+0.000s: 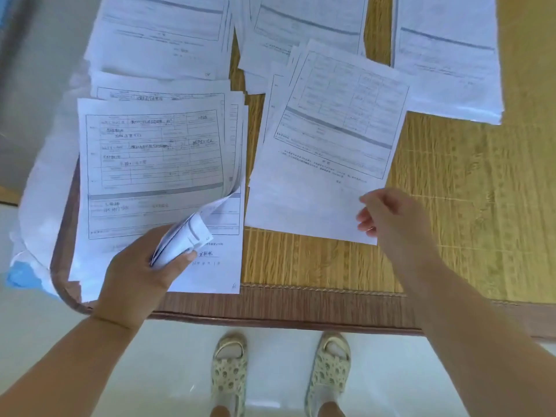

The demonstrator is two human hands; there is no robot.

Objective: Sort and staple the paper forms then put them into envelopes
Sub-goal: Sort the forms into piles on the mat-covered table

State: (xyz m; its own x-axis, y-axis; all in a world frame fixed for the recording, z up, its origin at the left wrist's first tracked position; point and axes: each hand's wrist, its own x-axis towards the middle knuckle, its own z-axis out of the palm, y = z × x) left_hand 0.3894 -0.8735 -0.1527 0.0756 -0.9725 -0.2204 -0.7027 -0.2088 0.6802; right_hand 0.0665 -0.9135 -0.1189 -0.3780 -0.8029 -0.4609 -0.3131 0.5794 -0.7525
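A thick stack of filled-in forms [153, 164] lies at the table's near left corner. My left hand [141, 266] grips its lower right corner, curling several sheets up and back. To the right lies a smaller pile of forms [328, 139], its top sheet slanted. My right hand [388, 215] pinches that top sheet at its lower right corner, fingers bent over the paper's edge. Three more piles of forms lie along the far side, at left [162, 31], in the middle [301, 28] and at right [448, 55].
The table carries a yellow woven bamboo mat [451, 206] with a brown border [301, 302]. White plastic with a blue patch [36, 212] hangs off the left edge. My feet in patterned slippers [279, 371] stand on the pale floor below.
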